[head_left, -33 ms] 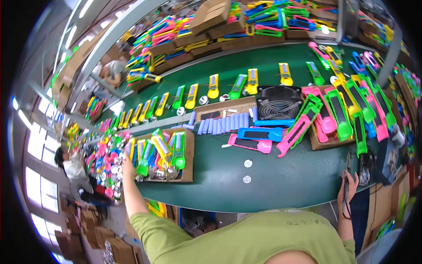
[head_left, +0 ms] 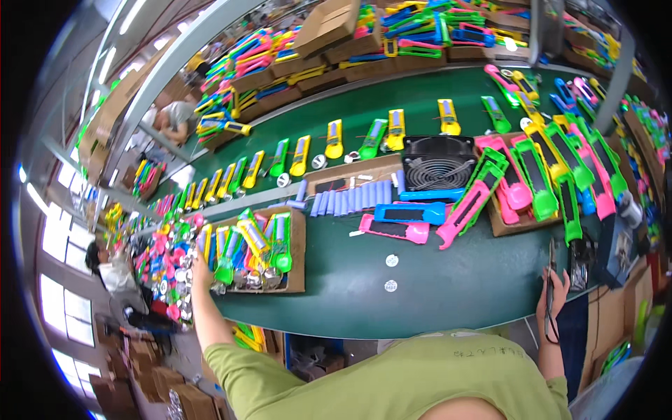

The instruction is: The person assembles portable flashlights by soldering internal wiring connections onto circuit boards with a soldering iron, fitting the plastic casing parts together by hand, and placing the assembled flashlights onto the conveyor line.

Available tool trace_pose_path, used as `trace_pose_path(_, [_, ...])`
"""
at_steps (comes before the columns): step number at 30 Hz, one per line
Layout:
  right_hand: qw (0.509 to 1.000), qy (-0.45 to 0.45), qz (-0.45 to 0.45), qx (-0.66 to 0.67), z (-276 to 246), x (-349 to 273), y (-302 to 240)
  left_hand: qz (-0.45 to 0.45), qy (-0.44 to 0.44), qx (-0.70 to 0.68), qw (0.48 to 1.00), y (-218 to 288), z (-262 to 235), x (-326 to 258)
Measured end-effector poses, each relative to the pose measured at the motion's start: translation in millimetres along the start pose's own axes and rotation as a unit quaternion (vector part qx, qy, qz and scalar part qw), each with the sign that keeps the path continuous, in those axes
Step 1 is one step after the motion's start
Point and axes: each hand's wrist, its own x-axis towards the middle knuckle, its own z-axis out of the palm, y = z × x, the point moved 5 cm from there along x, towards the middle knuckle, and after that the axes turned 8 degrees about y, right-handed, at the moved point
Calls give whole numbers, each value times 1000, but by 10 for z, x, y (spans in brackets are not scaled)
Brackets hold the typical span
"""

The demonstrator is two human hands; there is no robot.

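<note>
At the left end of the bench, my left hand reaches to the near left edge of a cardboard box. Its fingertips are small and blurred beside a yellow plastic casing, so its grip does not show. Green and yellow casings with purple battery cells lie piled in that box. At the right edge of the bench my right hand is closed around a slim soldering iron, tip pointing away from me, with a dark cord looping below the hand.
Purple battery cells lie in a row before a black fan. Pink, green and blue empty casings heap up at right. Two white discs rest mid-bench. Casings line the green belt beyond. Another person sits at left.
The whole view has shifted slightly. My left hand stays at the box edge, and my right hand still holds the soldering iron.
</note>
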Motion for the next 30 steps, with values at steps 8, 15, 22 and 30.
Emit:
trace_pose_path(8, [998, -10, -63, 8, -113, 55, -172, 127, -21, 135, 982, 1142, -888, 1369])
trace_pose_path(15, [997, -50, -58, 13, -279, 158, -593, 302, 29, -180, 936, 4859, -1002, 1868])
trace_pose_path(22, [994, 30, -105, -29, -465, 304, -830, 275, -81, -287, 914, 6386, 453, 1732])
trace_pose_path(30, [983, 138, -97, -74, -388, 889, -446, 226, -173, -502, 816, 6148, -364, 1846])
